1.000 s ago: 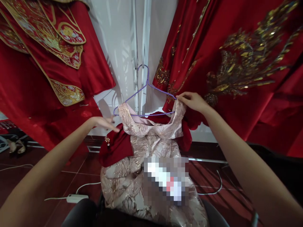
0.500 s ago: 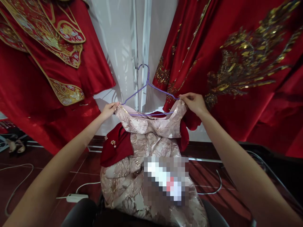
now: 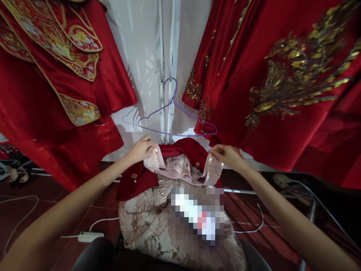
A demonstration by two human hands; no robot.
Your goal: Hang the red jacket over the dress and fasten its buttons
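Note:
A pale pink and gold brocade dress [image 3: 141, 226] lies over my lap, its top edge lifted. At the left shoulder of the dress, my left hand [image 3: 142, 148] pinches the fabric. The opposite shoulder is gripped by my right hand [image 3: 228, 155] between thumb and fingers. Dark red cloth [image 3: 138, 184] with a jewelled brooch hangs at the dress's left side, and more red cloth shows behind the neckline. Just above the dress, a purple wire hanger [image 3: 177, 133] hangs bare from a white upright pole [image 3: 171, 49]. A blurred-out patch covers part of the skirt.
Red gold-embroidered garments hang at left [image 3: 84, 75] and right [image 3: 282, 94]. A white power strip [image 3: 90, 236] with a cable lies on the red tiled floor [image 3: 93, 214]. Shoes [image 3: 19, 176] stand at far left. A metal frame [image 3: 310, 210] is at right.
Both hands have moved down and closer together, bringing the dress top off the purple hanger. The hanger now hangs free, and the neckline has folded forward, showing its inside.

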